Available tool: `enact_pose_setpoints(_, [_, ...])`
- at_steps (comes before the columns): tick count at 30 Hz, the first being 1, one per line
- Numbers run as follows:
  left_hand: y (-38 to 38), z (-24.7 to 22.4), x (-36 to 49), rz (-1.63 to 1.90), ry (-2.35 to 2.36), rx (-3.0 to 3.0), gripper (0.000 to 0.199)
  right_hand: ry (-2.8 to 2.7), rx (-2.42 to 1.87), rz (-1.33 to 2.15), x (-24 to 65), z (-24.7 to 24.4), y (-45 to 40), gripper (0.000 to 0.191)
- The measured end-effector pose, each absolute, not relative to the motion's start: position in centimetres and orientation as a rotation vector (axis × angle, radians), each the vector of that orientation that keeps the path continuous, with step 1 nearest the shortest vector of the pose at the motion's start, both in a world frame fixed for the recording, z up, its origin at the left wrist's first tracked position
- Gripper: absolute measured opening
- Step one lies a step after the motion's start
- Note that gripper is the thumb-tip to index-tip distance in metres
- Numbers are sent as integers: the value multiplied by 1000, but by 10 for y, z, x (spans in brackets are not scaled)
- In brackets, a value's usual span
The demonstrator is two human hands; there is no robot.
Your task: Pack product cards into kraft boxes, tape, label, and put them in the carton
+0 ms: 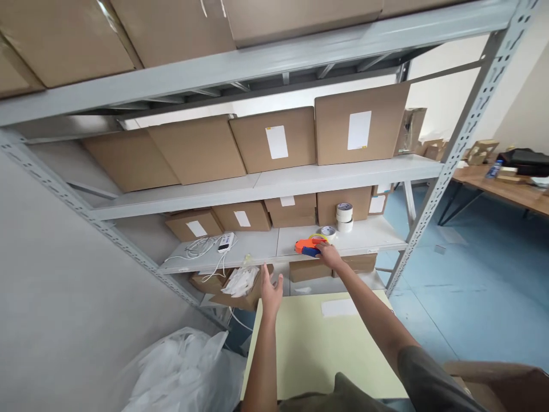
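My right hand (329, 256) reaches to the front of a grey shelf (257, 243), its fingers closed on the near end of an orange and blue tape gun (306, 246). A yellow ring, partly hidden, shows behind the tape gun. Beside it lies a tape roll (328, 232), and two more white tape rolls (344, 217) are stacked further back. My left hand (271, 293) is held out below the shelf edge with thumb and fingers apart, holding nothing.
Cardboard boxes (274, 140) line the rack's shelves. A white power strip (226, 242) with looped cables lies on the left. Below me stands a pale yellow tabletop (317, 349). A plastic bag (184, 372) of white material is at lower left, a wooden table (514, 191) at right.
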State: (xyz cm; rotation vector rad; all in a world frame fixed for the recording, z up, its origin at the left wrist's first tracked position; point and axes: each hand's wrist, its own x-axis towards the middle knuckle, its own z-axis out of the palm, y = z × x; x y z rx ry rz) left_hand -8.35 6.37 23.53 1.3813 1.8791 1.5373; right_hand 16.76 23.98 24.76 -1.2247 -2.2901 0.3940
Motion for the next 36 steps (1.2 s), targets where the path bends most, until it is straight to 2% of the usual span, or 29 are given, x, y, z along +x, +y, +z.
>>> enact_pose_setpoints(3, [44, 231, -102, 1570, 1920, 1388, 64, -2336, -1344, 361, 145, 247, 270, 44])
enact_pose_setpoints(6, [25, 234, -112, 1568, 1957, 1389, 51, -2354, -1411, 375, 129, 241, 285, 52])
enact_pose_setpoints(12, [-1, 241, -114, 1554, 2083, 1327, 41, -2273, -1443, 283, 123, 222, 286, 66])
enact_pose_setpoints(19, [-23, 231, -101, 1475, 2105, 1240, 30, -2234, -1068, 297, 110, 214, 236, 57])
enact_pose_setpoints(27, [-86, 197, -108, 1336, 2261, 1161, 37, -2258, -667, 628, 61, 150, 140, 56])
enact_pose_setpoints(36, [-209, 172, -154, 1392, 2484, 848, 40, -2402, -459, 873, -5, 96, 22, 52])
